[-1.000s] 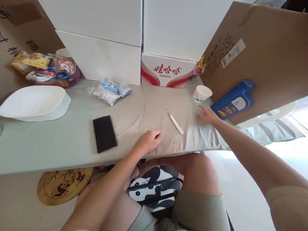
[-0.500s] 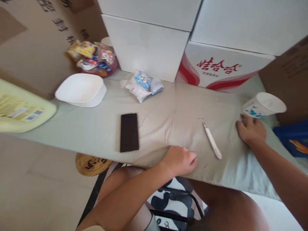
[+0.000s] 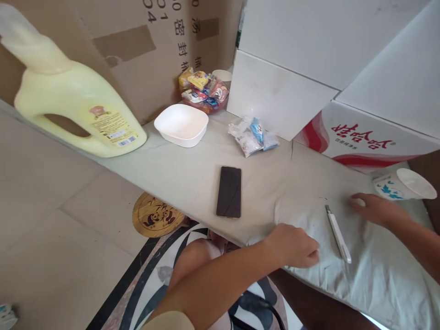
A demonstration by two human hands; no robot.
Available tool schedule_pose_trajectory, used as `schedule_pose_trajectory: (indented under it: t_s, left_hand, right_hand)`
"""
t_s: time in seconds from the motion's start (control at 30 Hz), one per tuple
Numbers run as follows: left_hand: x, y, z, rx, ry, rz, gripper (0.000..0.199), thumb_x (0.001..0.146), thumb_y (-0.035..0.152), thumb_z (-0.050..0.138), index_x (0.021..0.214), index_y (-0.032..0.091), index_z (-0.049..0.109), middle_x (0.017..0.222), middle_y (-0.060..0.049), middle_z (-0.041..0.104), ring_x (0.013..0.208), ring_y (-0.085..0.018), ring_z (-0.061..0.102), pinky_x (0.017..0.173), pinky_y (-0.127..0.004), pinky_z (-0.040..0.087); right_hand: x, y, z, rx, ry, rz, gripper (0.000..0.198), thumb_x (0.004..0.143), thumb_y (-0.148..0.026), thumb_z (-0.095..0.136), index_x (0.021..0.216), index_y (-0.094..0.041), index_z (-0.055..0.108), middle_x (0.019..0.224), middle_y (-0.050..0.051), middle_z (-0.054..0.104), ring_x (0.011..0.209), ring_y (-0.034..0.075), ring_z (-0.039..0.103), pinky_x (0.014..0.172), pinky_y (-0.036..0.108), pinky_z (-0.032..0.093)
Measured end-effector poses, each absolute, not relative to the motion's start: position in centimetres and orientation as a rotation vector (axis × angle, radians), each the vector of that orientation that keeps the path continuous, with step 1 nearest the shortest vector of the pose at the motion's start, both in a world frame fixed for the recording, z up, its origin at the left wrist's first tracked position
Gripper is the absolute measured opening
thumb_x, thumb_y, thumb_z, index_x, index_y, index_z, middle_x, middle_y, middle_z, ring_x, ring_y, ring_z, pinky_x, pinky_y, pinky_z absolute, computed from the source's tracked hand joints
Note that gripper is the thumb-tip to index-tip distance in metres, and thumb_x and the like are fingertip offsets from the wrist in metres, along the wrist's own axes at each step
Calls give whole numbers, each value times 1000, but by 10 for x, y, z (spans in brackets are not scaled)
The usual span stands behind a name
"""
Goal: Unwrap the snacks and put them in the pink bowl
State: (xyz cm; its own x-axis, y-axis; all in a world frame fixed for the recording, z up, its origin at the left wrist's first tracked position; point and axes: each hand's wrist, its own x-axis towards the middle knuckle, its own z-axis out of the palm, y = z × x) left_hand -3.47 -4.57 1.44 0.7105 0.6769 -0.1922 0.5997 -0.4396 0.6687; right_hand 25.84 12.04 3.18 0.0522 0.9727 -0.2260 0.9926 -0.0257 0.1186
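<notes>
Left hand [image 3: 292, 245] loosely fisted, nothing visible inside; right hand [image 3: 380, 210] half-open, empty, near the paper cup [image 3: 392, 187], which an outward sweep could topple; white pen-like tool [image 3: 338, 234] lies between the hands on the desk [image 3: 185, 176].

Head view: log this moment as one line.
left hand: curled, at cloth edge | right hand: fingers loosely open, between white tool and cup | white tool: on cloth | phone: flat, screen dark

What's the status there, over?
Left hand curled at cloth edge. Right hand open, beside paper cup. White tool lying between hands. Phone left of both.
</notes>
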Motion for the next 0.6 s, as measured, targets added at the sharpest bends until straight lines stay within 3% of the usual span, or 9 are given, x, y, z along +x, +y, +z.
schedule_pose_trajectory:
  t_s: [0.13, 0.23, 0.4, 0.5, 0.6]
  left_hand:
    - [-43, -42, 25, 2043, 942, 268, 31, 90, 38, 37, 87, 21, 64, 97, -9, 72, 94, -28, 69, 75, -39, 51]
    - [-51, -38, 30, 1952, 890, 343, 28, 87, 43, 41, 77, 21, 57, 90, -8, 70, 92, -27, 68, 73, -37, 50]
    - [-77, -24, 20, 1671, 815, 406, 26, 82, 45, 49, 68, 23, 49, 73, -4, 61, 83, -24, 62, 64, -32, 44]
    - [-96, -18, 8, 1413, 765, 424, 24, 78, 41, 57, 65, 22, 50, 64, 0, 53, 75, -19, 57, 61, -27, 41]
    - [-112, -22, 1, 1268, 644, 467, 17, 79, 35, 65, 71, 22, 58, 69, 2, 58, 75, -16, 58, 62, -26, 43]
  right_hand:
    - [143, 123, 57, 1888, 2228, -20, 34, 81, -54, 46, 104, -36, 64, 125, 9, 68, 115, 37, 64, 92, 53, 55]
    - [48, 138, 73, 1698, 2406, 61, 42, 86, -47, 42, 115, -27, 65, 125, 11, 67, 110, 36, 64, 90, 54, 55]
    - [-96, 183, 92, 1428, 2751, 79, 37, 89, -32, 44, 118, -24, 65, 127, 10, 65, 113, 34, 61, 100, 49, 49]
    - [-171, 216, 104, 1343, 2930, 52, 34, 90, -26, 48, 120, -23, 63, 125, 12, 65, 113, 33, 61, 103, 48, 46]
    - [-238, 252, 117, 1449, 3008, 12, 32, 94, -21, 44, 120, -18, 63, 124, 10, 66, 118, 29, 59, 105, 44, 44]
